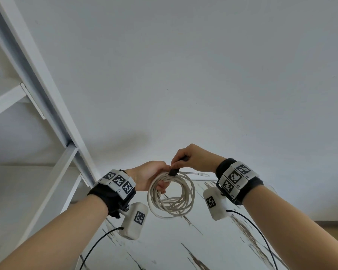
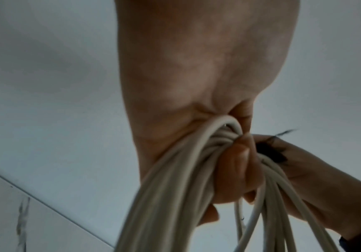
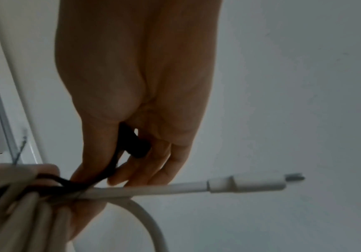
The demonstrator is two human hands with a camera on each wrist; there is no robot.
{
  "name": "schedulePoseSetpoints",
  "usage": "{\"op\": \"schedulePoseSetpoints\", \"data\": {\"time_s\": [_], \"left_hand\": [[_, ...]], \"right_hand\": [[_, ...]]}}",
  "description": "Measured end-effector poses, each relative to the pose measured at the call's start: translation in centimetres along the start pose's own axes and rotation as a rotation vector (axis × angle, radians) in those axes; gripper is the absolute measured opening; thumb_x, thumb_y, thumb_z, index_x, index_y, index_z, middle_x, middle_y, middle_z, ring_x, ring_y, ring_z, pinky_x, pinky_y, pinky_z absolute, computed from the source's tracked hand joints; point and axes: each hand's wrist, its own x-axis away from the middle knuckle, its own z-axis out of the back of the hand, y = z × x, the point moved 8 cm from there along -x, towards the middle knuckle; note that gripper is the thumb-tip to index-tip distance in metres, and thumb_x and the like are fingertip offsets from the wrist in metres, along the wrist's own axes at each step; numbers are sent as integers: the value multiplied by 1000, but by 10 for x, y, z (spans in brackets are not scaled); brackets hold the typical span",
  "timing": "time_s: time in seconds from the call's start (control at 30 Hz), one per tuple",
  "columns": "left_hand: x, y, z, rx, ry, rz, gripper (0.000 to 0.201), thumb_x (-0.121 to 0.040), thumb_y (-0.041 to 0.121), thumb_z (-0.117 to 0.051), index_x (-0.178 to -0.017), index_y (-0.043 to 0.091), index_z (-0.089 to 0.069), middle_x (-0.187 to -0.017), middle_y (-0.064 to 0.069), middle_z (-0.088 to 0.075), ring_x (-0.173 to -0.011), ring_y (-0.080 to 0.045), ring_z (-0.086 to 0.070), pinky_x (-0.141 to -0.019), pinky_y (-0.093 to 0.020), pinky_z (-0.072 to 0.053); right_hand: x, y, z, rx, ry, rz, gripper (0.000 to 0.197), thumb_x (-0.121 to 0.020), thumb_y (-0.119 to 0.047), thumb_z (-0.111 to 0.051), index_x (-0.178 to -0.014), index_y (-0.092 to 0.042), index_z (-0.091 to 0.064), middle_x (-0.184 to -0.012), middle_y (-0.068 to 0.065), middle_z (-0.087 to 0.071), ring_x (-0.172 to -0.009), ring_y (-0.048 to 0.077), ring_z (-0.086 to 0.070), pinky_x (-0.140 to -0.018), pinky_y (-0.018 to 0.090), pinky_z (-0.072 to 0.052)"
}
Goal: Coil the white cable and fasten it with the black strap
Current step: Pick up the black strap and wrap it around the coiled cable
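Left hand (image 1: 150, 176) grips coiled white cable (image 1: 171, 195); right hand (image 1: 195, 158) pinches black strap (image 1: 173, 172) atop.

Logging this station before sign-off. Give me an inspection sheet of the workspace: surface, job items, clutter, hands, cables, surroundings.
Surface: white marble-pattern tabletop with dark veins, below the hands.
Job's things: white cable wound into a multi-loop coil and held up; its plug end sticks out sideways. Black strap sits at the top of the coil, not yet visibly fastened.
Clutter: nothing seen.
Grippers: left hand grips the bundled loops at the top; right hand pinches the strap.
Cables: thin black leads run from the wrist-worn cameras.
Surroundings: plain white wall; white metal frame at the left.
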Motion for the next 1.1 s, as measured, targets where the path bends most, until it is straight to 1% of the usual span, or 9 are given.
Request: {"op": "schedulePoseSetpoints", "data": {"time_s": [0.1,0.23,0.4,0.63,0.73,0.87,0.9,1.0,1.1], "left_hand": [[1,3,-6,69,-63,-20,30,-90,25,-33,-73,8,-50,-49,-4,-41,-42,-15,-37,-64,-32,-33],[3,5,-8,13,-77,-43,23,-83,29,-53,-72,10,-59,-52,-1,-39,-44,-13,-37,-67,-31,-38],[3,6,-6,-82,-24,-82,14,-79,16,-61,-89,8,-55,-49,4,-38,-44,-11,-39,-67,-31,-40],[1,5,-5,-200,-22,-136,21,-79,13,-65,-92,4,-52,-57,2,-43,-49,-9,-41,-67,-27,-42],[0,6,-3,-230,8,-169,19,-77,12,-67,-89,3,-56,-64,2,-50,-51,-10,-44,-64,-24,-44],[2,12,0,-331,80,-210,12,-82,10,-68,-83,4,-58,-65,-4,-49,-55,-12,-47,-59,-20,-42],[2,13,2,-360,110,-222,13,-83,11,-68,-82,3,-58,-64,-6,-49,-57,-14,-48,-59,-21,-41],[1,17,6,-421,196,-267,19,-80,17,-72,-83,3,-60,-63,-6,-53,-60,-17,-49,-61,-24,-39],[0,21,7,-455,273,-304,15,-82,17,-72,-82,8,-60,-61,-3,-55,-56,-13,-50,-56,-18,-40]], "right_hand": [[2,6,2,-91,24,0,10,-84,-14,-68,-89,-8,-74,-77,2,-69,-66,1,-56,-68,10,-45],[5,8,4,-213,16,4,12,-84,-11,-68,-90,-3,-74,-91,16,-73,-82,14,-66,-87,26,-54],[6,3,5,-214,-16,14,10,-82,-15,-71,-86,-6,-74,-91,20,-73,-81,17,-65,-90,37,-54],[9,7,1,-198,-10,-29,4,-79,-17,-73,-81,-13,-73,-79,6,-68,-72,12,-60,-73,24,-51],[9,14,0,-253,2,-74,12,-78,-19,-74,-86,-10,-72,-79,5,-67,-73,13,-59,-76,27,-50],[11,22,-1,-373,20,-115,19,-80,-16,-73,-95,-5,-70,-78,3,-67,-70,8,-63,-70,16,-53],[11,23,-1,-402,23,-117,19,-80,-15,-73,-96,-5,-70,-80,3,-68,-73,9,-65,-73,18,-54],[8,28,0,-453,57,-118,13,-80,-13,-72,-92,-9,-71,-88,12,-70,-85,18,-66,-93,35,-54],[5,32,1,-436,107,-122,15,-80,-13,-72,-94,-8,-71,-97,21,-70,-88,22,-65,-96,42,-52]]}}
